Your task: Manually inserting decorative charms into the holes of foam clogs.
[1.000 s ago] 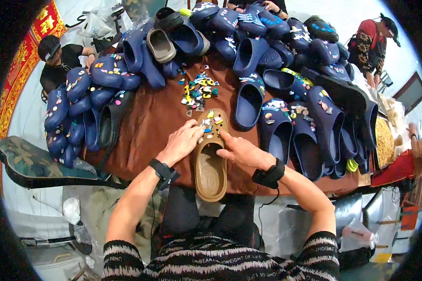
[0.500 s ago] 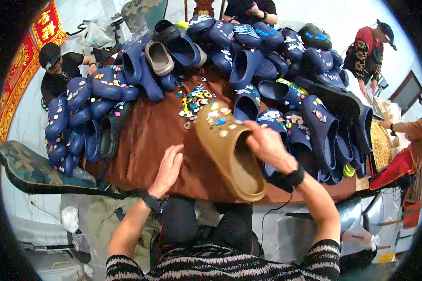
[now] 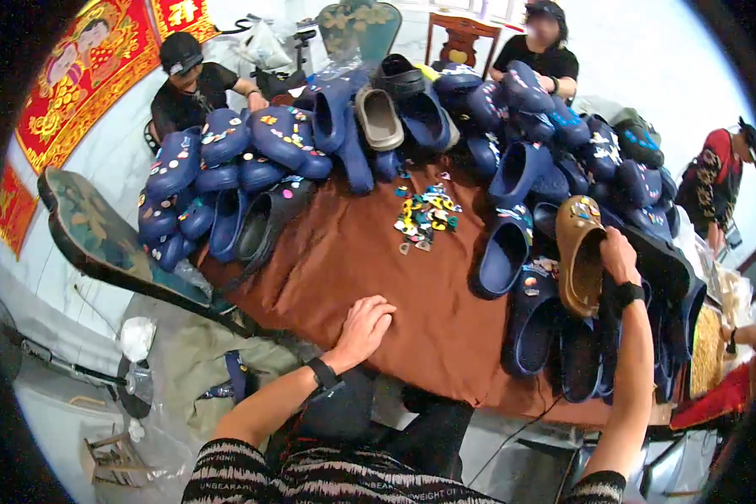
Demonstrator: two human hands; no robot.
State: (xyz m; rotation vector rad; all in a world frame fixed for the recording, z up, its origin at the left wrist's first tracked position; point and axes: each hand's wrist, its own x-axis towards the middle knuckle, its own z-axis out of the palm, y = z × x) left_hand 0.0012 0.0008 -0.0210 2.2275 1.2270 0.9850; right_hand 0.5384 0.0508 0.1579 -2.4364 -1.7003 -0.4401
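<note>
A tan clog [image 3: 578,252] with small charms on its toe hangs over the navy clogs at the right of the table. My right hand [image 3: 620,256] grips it by its right side, fingers hooked over the opening's edge. My left hand [image 3: 364,330] rests near the front edge of the brown cloth [image 3: 328,277], fingers loosely stretched and holding nothing. Beyond it, a small heap of colourful charms [image 3: 428,214] lies mid-table. Just left of the tan clog stands a navy clog [image 3: 506,256], and another navy clog [image 3: 529,336] sits below it.
Navy clogs pile up along the table's left, back and right. A dark clog [image 3: 265,227] lies at the left pile's edge; a grey-lined clog [image 3: 379,119] stands at the back. People sit and stand around. A chair [image 3: 101,227] flanks the left side; a cable [image 3: 521,433] hangs in front.
The tan clog has moved rightward and away from me in my right hand, from mid-table to over the right-hand clogs. The head view has shifted. My left hand stays empty near the front edge.
</note>
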